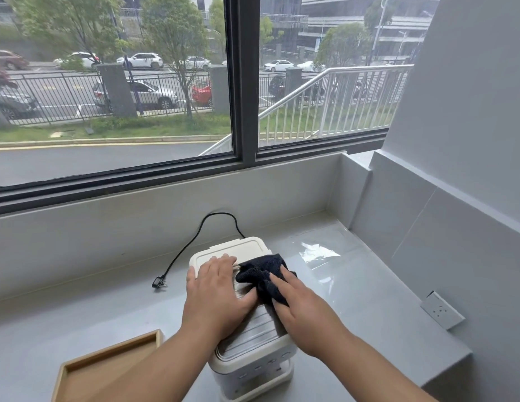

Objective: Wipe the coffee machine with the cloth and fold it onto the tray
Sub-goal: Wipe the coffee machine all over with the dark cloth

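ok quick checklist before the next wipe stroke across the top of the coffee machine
1. Cloth in hand: ok. The right hand presses the dark cloth onto the coffee machine.
2. Machine braced: ok. The left hand lies flat on its top.
3. Power off: ok. The plug lies loose on the counter, away from the wall socket.
4. Cord clear of the stroke: ok. The cord runs behind the machine.
5. Tray ready for folding: ok. The wooden tray sits to the left, nothing visible in it.
6. Dirt left on top: cannot tell, both hands cover much of it.
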Motion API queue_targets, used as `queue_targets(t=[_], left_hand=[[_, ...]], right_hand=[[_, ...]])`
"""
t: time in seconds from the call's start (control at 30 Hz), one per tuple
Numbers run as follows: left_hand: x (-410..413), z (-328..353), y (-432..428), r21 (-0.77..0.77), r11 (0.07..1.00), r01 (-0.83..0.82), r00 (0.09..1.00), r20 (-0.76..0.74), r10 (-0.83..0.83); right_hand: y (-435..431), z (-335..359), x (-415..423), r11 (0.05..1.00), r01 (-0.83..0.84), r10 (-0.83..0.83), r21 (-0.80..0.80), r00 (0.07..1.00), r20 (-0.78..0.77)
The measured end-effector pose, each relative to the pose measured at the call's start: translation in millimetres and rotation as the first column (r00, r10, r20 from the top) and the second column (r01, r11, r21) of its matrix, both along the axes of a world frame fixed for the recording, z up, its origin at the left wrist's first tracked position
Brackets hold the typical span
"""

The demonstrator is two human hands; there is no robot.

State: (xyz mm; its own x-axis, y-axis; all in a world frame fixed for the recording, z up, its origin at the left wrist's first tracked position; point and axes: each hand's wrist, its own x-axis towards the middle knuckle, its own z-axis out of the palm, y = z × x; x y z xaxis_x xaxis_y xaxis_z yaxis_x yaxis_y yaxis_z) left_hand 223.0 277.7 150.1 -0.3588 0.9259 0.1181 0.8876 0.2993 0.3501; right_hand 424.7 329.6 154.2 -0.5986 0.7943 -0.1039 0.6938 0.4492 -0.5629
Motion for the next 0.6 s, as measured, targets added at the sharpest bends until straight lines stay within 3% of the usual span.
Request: queue_targets(t=[0.27, 0.6], left_hand=[[-1.1, 3.8, -2.3, -0.023, 1.000, 0.000, 0.998, 0.056, 0.001], [0.4, 7.3, -5.4, 0.014, 1.000, -0.004, 0.991, 0.130, 0.002]], right_hand=[[-45.1, 5.3, 15.3, 1.000, 0.031, -0.031, 0.003, 0.999, 0.036], [-64.1, 1.8, 12.9, 0.982, -0.006, -0.012, 0.191, 0.996, 0.092]])
